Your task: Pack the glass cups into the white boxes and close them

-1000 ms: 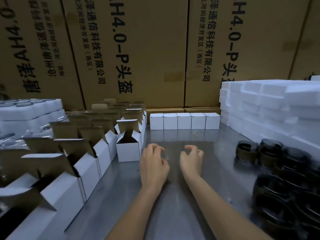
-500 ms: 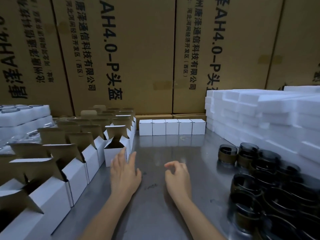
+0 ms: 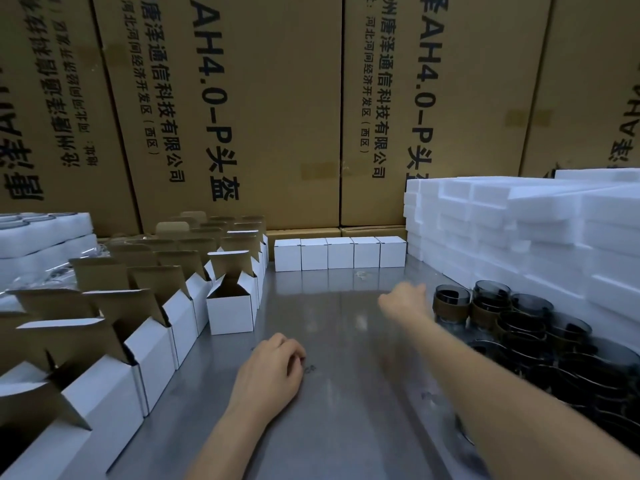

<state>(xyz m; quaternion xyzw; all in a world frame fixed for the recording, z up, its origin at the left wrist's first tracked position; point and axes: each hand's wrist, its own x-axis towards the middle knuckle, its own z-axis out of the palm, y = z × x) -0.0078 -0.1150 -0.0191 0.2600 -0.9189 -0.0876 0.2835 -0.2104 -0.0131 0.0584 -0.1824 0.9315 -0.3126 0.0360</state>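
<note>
The open boxes (image 3: 231, 315) along the left were white outside and plain brown cardboard inside, their raised flaps (image 3: 156, 282) showing that brown. The five closed boxes (image 3: 340, 252) in a row at the back were white all over. The glass cups (image 3: 452, 301) on the right were dark, smoky grey, each with a brown band round its middle. The foam blocks (image 3: 526, 230) stacked behind them were white, as were the foam trays (image 3: 45, 233) at far left. The desk (image 3: 346, 410) was dull silver-grey metal with a faint sheen. The big cartons (image 3: 277, 116) behind were tan brown, printed with black Chinese characters and the black lettering "AH4.0-P".
</note>
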